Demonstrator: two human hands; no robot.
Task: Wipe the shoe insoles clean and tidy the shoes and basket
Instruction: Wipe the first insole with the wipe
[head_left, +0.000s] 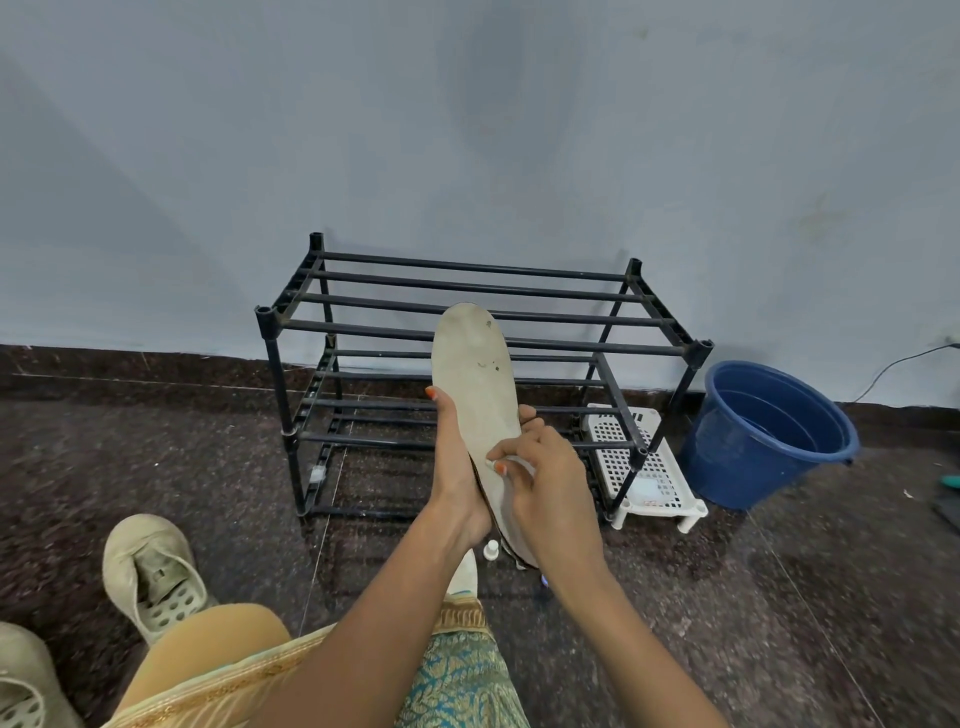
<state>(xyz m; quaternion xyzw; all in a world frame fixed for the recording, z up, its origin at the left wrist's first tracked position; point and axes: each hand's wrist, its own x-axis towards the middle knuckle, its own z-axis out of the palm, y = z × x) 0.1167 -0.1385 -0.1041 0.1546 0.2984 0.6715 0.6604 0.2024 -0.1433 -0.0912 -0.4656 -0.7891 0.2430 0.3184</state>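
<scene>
Head view, looking down and forward. Across the upper half, pale blue-grey painted wall (467, 130). Below it, dark speckled stone floor (156, 467). Standing on that floor against the wall, black metal-tube shoe rack (467, 286) of two open tiers. Just right of the rack, round blue plastic bucket (769, 441), mouth up. Tucked at the rack's right end, partly under the lower tier, white perforated plastic basket (654, 478) with short legs on the floor.

At lower left on the floor, grubby beige lace-up shoe (150, 571), opening upward; nearer the corner, second beige shoe (21, 686), cut off by the frame edge.

Held up in front of the rack, off the floor, long off-white shoe insole (478, 374), toe end pointing up and away, a few dark specks on its face. Left hand (457, 467): grip clamped on the insole's middle, thumb along the left edge, fingers wrapped behind and showing at the right edge. Right hand (545, 478): grip drawn together, curled fingertips pinching at the insole's face below the left thumb; something small and white at those tips, too small to tell.

Smallest, tiny white cap-like piece (491, 550) on the floor by the insole's heel end.
</scene>
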